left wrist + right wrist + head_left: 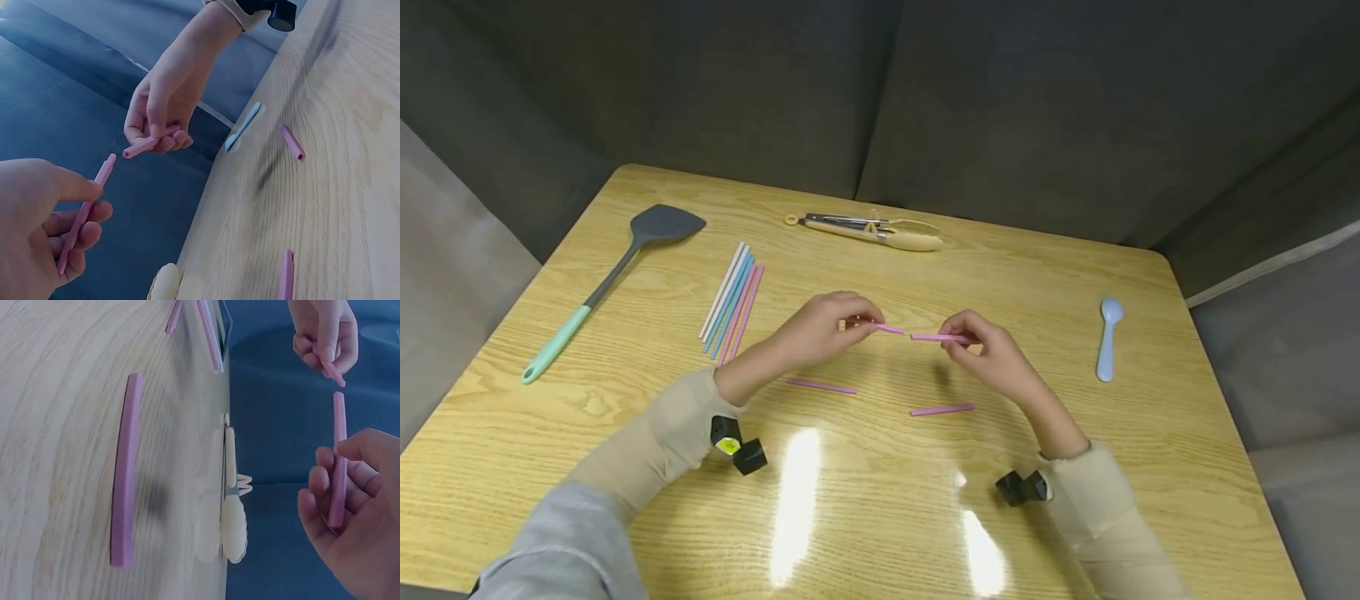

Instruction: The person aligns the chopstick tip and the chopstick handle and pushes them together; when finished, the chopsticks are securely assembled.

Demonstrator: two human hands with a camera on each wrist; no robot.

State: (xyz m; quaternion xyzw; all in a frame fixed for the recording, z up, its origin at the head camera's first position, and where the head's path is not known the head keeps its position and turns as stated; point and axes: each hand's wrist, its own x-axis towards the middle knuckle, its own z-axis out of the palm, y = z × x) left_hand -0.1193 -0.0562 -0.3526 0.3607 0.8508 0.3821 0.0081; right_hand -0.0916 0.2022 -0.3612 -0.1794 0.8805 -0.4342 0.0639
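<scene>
My left hand [831,329] pinches a short pink stick [83,215] between thumb and fingers. A narrower tip shows at this stick's free end in the left wrist view. Opposite it, my right hand [992,357] holds another short pink stick [339,425], with a dark hole in its end seen from the left wrist. Both sticks are above the table, their ends facing each other with a small gap between. Two more short pink sticks lie below the hands, a left one [823,386] and a right one [942,410].
White sticks [724,287], blue sticks [730,304] and longer pink sticks [747,310] lie side by side at left. Beyond them is a turner [666,223] with a mint handle. Cream tongs [872,230] lie along the back; a light-blue spoon [1107,342] lies at right.
</scene>
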